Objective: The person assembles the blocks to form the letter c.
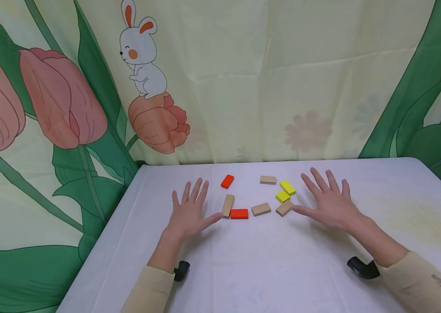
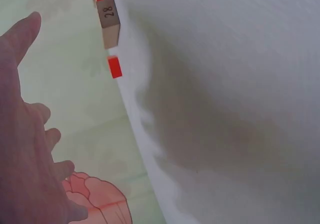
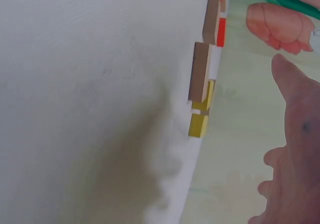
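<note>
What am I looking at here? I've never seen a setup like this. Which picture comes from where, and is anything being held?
There's no robot here, just a person's bare left hand and right hand above a table with a pale cover. The wide picture comes from a camera worn on the head, looking forward and down. The other two come from cameras worn on each wrist, showing that hand close up and some blocks nearby.

On the table lie eight small blocks: two red blocks, two yellow blocks and four wood-coloured blocks. Behind hangs a printed cloth with tulips and a rabbit. Both hands have their fingers spread, and neither holds anything.
</note>
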`<state>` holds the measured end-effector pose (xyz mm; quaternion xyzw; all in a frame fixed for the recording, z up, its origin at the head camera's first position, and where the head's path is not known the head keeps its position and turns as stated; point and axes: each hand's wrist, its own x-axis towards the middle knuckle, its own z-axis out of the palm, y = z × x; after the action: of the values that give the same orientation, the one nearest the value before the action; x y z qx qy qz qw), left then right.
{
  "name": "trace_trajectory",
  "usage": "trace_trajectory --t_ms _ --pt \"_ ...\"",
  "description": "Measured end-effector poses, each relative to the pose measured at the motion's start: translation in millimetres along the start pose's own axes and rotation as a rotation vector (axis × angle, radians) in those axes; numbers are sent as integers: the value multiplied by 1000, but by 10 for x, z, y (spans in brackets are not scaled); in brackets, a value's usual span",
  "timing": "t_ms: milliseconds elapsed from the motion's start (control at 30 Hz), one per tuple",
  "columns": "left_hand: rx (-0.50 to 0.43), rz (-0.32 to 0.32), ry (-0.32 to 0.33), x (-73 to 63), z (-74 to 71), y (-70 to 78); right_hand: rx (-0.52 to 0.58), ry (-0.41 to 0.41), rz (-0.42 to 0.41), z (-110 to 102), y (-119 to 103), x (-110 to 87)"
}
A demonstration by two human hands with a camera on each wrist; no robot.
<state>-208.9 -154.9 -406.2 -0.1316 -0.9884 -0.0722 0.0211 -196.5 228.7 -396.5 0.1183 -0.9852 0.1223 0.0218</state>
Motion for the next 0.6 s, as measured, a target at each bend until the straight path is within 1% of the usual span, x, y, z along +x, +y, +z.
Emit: trace_trajectory --t_ms 67,300,600 --pt "-8 3 9 13 -3 25 2 1 -4 4 -38 16" --pt "-37 -1 9 65 8 99 33 10 -19 23 -152 73" --pt "-113 20 55 84 51 142 59 20 -40 81 -277 138"
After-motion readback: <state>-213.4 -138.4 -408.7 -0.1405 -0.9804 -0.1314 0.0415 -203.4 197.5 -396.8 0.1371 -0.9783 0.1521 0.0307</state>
